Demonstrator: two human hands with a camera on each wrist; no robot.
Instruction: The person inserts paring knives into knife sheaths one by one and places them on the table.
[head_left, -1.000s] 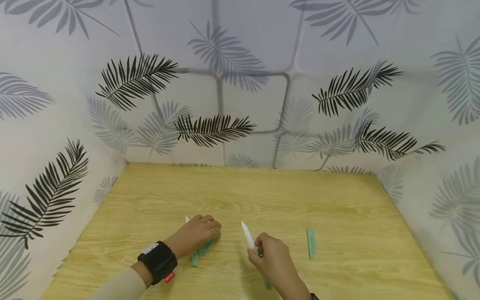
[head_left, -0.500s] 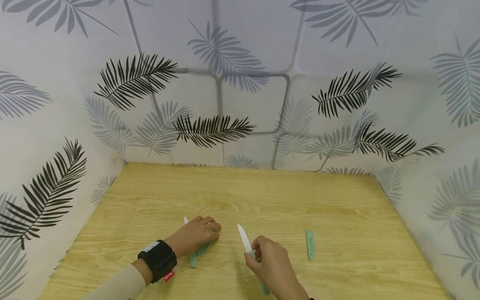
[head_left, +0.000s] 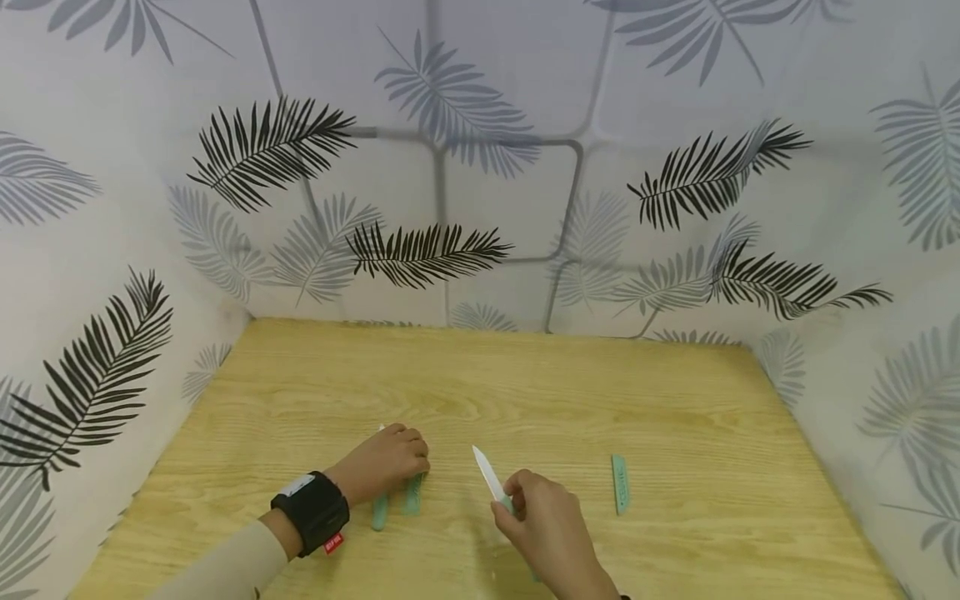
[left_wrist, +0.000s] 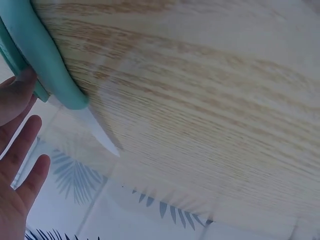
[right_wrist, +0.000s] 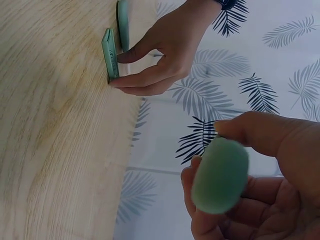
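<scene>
I see the left hand (head_left: pixel 386 462) has turned its pinched flat, mint-green sheath (head_left: pixel 412 500) straighter toward the near side. The right hand (head_left: pixel 549 521) grips a white-bladed, mint-green-handled knife (head_left: pixel 489 474), tip pointing far-left.

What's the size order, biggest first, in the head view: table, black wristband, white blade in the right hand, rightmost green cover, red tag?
1. Table
2. Black wristband
3. White blade and rightmost green cover: too alike to rank
4. Red tag

A wood-grained tabletop (head_left: pixel 540 383) meets a pale wall covering (head_left: pixel 510 204) printed with black and grey feathery leaves (head_left: pixel 427 263).
</scene>
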